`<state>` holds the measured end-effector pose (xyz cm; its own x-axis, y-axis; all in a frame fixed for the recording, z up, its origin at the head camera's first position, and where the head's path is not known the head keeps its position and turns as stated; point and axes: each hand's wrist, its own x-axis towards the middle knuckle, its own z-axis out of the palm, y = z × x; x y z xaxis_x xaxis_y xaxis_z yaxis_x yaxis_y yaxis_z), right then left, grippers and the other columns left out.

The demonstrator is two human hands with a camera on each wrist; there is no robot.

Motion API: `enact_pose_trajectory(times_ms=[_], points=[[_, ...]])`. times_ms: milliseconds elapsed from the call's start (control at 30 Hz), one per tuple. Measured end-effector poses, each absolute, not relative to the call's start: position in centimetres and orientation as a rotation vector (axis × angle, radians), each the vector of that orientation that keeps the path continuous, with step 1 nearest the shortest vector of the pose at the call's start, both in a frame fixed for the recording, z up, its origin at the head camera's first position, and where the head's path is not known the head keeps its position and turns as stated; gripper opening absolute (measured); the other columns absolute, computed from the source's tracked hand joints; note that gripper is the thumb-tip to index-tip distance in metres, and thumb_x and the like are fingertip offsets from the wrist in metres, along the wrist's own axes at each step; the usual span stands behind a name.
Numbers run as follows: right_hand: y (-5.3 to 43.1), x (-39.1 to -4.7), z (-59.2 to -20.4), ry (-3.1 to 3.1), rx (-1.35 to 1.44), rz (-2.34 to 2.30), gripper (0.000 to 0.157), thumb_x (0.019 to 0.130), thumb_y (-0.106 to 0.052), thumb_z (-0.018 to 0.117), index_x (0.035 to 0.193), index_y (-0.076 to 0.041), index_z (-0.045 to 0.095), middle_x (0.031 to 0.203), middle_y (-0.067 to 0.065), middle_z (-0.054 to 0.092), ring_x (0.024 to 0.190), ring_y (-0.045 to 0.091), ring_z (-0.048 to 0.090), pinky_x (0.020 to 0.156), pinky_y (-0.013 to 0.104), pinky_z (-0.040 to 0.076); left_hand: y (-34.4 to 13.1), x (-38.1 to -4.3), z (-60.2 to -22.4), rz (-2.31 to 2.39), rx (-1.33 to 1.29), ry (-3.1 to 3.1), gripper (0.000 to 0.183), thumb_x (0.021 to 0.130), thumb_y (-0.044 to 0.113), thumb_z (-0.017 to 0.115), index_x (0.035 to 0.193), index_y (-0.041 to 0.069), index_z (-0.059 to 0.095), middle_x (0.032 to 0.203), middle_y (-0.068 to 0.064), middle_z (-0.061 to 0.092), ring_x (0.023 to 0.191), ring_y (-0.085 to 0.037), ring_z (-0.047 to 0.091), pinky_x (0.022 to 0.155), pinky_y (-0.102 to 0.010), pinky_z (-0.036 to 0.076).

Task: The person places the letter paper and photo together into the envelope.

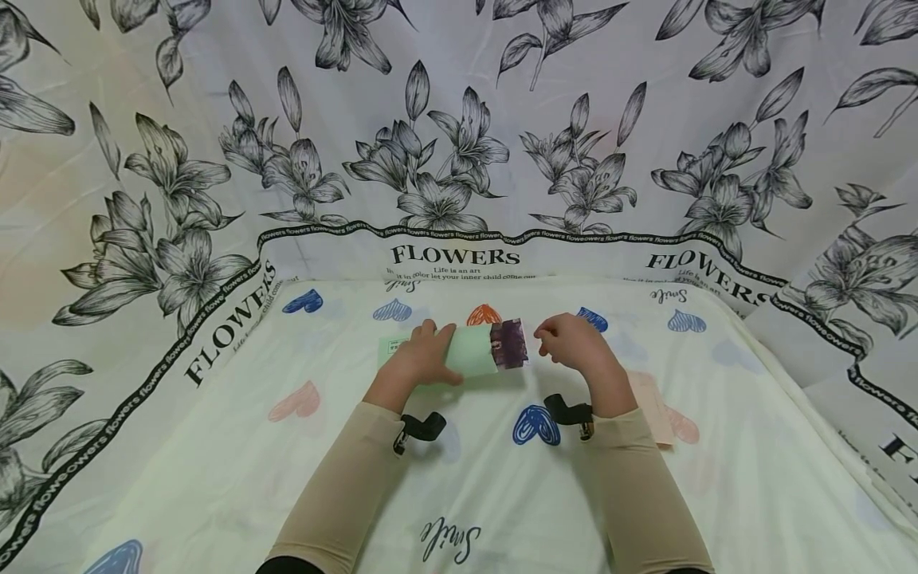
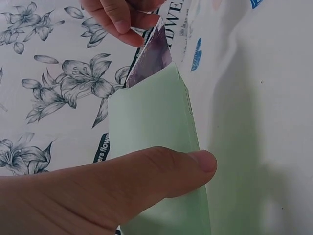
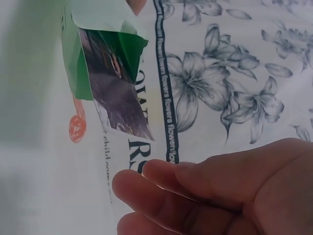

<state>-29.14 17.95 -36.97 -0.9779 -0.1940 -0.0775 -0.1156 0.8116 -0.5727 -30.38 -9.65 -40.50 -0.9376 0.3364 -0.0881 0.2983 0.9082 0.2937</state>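
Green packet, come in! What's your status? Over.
Left hand gripping packet. Right hand just off purple sheet, nothing visibly held. Purple sheet poking partway out. Nothing seen in its way.

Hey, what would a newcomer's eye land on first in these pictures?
Probably the pale green packet in the left hand, with a dark purple sheet sticking out of its end toward the right hand. Next, perhaps, the large black-outlined flowers across the backdrop behind.
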Motion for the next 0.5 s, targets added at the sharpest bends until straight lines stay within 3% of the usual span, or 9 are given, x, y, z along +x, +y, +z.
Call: enact_pose_trajectory(times_ms=[200, 500], points=[[17.2, -28.8, -36.9, 2.852, -0.325, -0.885, 0.032, 0.107, -0.019, 0.053, 0.126, 0.001, 0.070, 0.095, 0.013, 0.074, 0.075, 0.020, 0.065, 0.066, 0.035, 0.051, -9.6, -30.4, -40.5, 0.416, 0.497, 2.945, 0.106, 0.078, 0.047, 0.088, 0.161, 0.012, 0.032, 0.141, -0.022, 0.039, 0.122, -0.035, 0.044, 0.096, -0.053, 0.049], [16.6, -28.7, -37.1, 2.853, -0.355, -0.846, 0.032, 0.106, -0.019, 0.055, 0.126, 0.001, 0.070, 0.094, 0.010, 0.074, 0.076, 0.019, 0.064, 0.067, 0.035, 0.051, -9.5, -30.1, -40.4, 0.423, 0.523, 2.939, 0.105, 0.079, 0.044, 0.088, 0.161, 0.011, 0.033, 0.141, -0.022, 0.039, 0.122, -0.036, 0.044, 0.097, -0.053, 0.048]])
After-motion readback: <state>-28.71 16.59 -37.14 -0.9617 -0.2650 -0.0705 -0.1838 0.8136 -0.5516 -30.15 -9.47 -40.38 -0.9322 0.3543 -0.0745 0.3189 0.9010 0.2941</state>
